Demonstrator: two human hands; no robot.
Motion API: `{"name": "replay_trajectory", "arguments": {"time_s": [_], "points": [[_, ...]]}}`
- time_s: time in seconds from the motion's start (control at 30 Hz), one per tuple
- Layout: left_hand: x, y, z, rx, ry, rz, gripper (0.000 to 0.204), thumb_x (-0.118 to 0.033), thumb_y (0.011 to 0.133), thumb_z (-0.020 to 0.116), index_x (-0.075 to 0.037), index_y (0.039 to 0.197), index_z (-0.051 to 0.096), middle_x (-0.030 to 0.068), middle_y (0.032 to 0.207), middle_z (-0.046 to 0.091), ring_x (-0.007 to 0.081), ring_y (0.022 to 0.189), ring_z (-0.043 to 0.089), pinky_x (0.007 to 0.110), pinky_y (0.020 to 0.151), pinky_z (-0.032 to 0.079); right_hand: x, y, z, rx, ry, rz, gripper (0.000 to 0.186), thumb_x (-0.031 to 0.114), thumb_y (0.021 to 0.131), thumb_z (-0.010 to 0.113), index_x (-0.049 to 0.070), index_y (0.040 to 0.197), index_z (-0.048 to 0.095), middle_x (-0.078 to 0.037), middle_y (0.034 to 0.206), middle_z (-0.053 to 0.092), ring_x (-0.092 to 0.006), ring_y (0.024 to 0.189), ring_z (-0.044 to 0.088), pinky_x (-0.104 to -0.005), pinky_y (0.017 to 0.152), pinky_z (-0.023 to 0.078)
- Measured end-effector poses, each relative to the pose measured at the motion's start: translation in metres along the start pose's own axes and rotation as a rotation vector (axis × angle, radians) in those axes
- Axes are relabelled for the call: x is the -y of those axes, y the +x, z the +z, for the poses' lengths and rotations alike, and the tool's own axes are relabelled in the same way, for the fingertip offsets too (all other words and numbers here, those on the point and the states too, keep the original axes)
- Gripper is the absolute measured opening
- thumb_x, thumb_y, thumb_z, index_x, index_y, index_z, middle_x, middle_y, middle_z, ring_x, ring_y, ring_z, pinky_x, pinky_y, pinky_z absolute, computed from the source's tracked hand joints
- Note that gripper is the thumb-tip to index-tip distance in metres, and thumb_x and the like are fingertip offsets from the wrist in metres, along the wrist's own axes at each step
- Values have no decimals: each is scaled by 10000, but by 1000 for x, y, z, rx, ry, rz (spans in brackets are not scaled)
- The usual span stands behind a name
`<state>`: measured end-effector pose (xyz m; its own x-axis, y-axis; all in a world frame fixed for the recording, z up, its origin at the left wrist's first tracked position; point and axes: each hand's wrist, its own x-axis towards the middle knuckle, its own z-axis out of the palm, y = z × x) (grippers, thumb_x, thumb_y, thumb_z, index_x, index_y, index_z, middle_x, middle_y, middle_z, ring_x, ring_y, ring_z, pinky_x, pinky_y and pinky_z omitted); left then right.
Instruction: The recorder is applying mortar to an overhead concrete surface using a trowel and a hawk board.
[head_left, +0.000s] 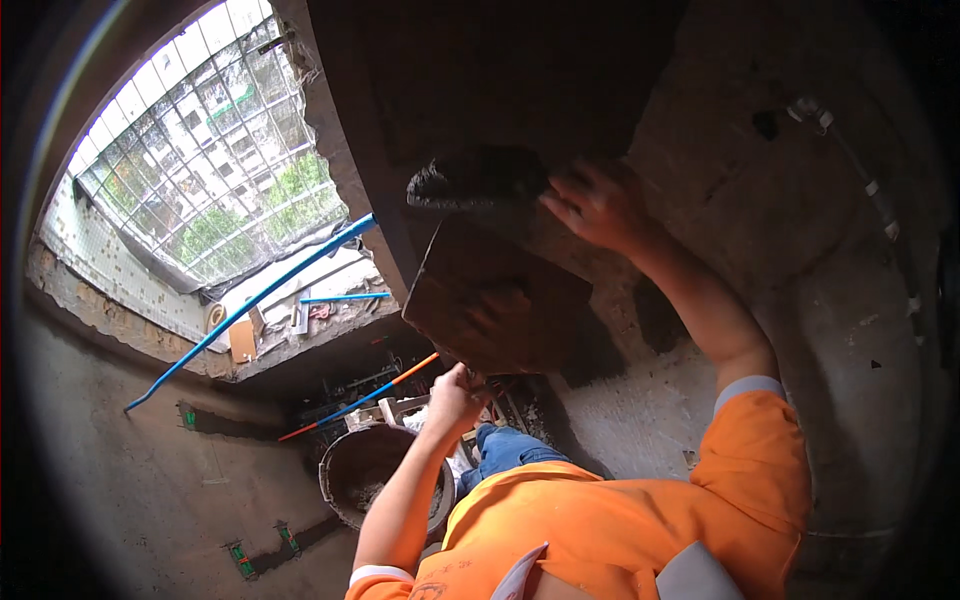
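My right hand is closed at the right end of a plastering trowel, which is dark with wet mortar along its left edge. The trowel is up near the dark plastered wall. Below it is a square plasterer's hawk, a flat brown board tilted toward me. My left hand is closed at the hawk's lower edge; its grip on the board is partly hidden. The trowel's handle is mostly covered by my fingers and shadow.
Left of my legs stands a round bucket with mortar inside. A long blue pipe slants across the barred window. An orange-and-blue rod lies beyond the bucket. Loose items, including a tape roll, rest on the sill.
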<state>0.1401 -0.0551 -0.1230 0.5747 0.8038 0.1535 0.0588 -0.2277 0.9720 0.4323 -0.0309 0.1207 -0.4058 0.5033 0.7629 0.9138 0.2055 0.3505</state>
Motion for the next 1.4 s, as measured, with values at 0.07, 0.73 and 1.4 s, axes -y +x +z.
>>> {"name": "replay_trajectory", "arguments": {"time_s": [0.07,0.73,1.4], "points": [[-64,9,0,180,-104,-629,242,39,759,577,-40,978,512,59,648,562,164,479,540,297,421,417,-20,1,20,102,16,79,230,305,751,717,141,907,673,-54,775,604,-229,675,618,-341,585,503],[-41,6,-10,-210,-219,-805,271,3,749,632,-75,856,396,12,542,438,115,405,425,279,361,355,-121,88,13,423,500,309,436,410,796,674,59,1055,682,-75,903,696,-179,767,643,-313,680,508],[-37,12,-6,-208,-244,-796,241,-54,759,652,-56,883,446,27,586,504,123,439,480,287,383,406,-155,67,24,278,586,492,414,404,790,699,71,1036,688,-130,990,688,-251,917,667,-335,819,507]]}}
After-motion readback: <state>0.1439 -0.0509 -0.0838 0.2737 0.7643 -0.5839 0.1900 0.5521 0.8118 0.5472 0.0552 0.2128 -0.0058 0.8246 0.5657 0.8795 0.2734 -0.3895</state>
